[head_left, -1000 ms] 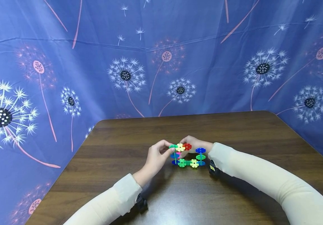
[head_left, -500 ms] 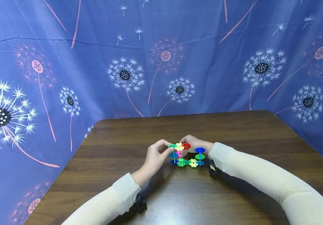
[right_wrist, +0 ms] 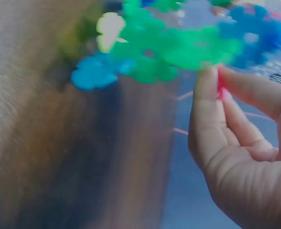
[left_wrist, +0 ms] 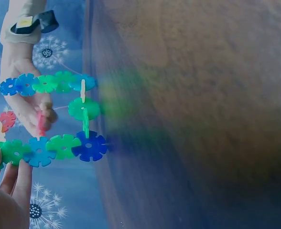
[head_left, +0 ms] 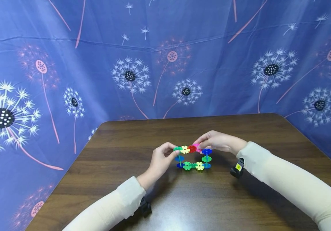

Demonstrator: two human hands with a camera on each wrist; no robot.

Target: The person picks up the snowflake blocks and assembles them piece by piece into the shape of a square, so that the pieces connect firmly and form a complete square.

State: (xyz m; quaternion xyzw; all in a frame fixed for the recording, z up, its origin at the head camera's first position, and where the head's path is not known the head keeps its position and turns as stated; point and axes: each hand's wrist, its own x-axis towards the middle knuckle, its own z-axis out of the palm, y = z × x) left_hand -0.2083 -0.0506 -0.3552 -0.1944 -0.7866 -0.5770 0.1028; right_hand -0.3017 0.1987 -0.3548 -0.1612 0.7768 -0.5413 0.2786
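A frame of linked plastic snowflake discs (head_left: 187,166) stands upright on the table; green, blue, yellow and red pieces show. My left hand (head_left: 160,162) pinches the green disc (head_left: 178,149) at its upper left corner, beside a yellow disc (head_left: 185,149) and a red disc (head_left: 192,149). Between thumb and fingertips, my right hand (head_left: 221,141) pinches a pink snowflake disc (head_left: 196,147) at the top side, right by the red one. Whether pink and red are joined I cannot tell. In the right wrist view, fingers mostly cover the pink disc (right_wrist: 221,88). A blue disc (head_left: 207,151) tops the right side.
The brown wooden table (head_left: 119,150) lies under both hands. Behind it hangs a blue cloth (head_left: 217,70) with dandelion prints. A black wrist camera (head_left: 237,168) sits below the right cuff, another wrist camera (head_left: 145,207) below the left.
My right hand has moved right and up from behind the frame, bringing the pink disc from below the red disc to its right. The left hand keeps its pinch on the corner.
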